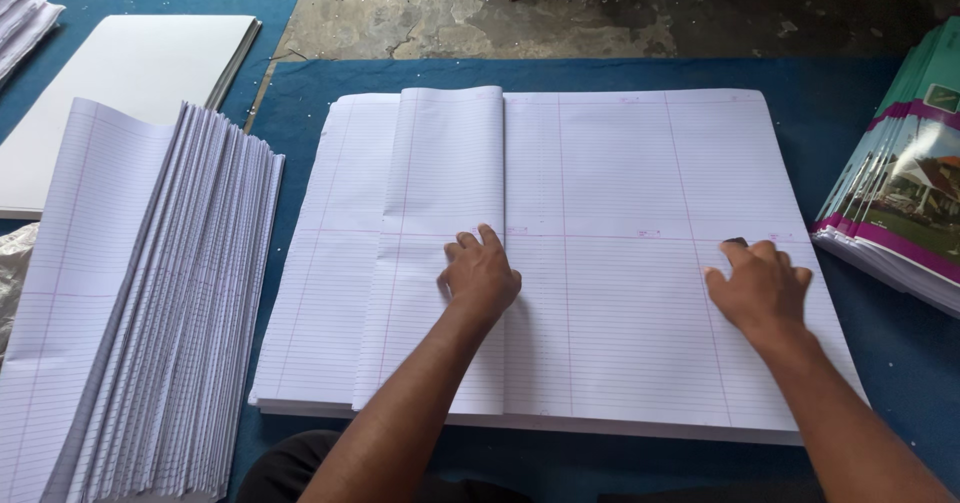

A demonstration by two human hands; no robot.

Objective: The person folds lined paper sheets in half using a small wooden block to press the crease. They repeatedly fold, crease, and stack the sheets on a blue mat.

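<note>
From the head camera, a wide stack of large ruled sheets (620,263) lies flat on a blue tabletop (850,93), its paper thin, white and matte, crossed by fine lines and faint pink margins. A folded sheet (440,223) lies on the left half of that stack, its crisp fold edge running straight from the far side toward the person. The left hand (480,275) rests palm down on this folded sheet beside the fold, fingers spread and flat, grasping nothing. The right hand (762,285) presses flat on the right part of the stack, fingers loosely curled; a small dark object (736,242) shows at its fingertips, perhaps held, though that is hard to tell. To the left stands a fanned pile of folded ruled sheets (170,313), their edges forming soft ridges. Beyond it lies a smooth white board (130,73). At the right edge sits a slanted stack of glossy green and purple covers (910,183). Rough grey concrete floor (600,8) shows beyond the tabletop.
</note>
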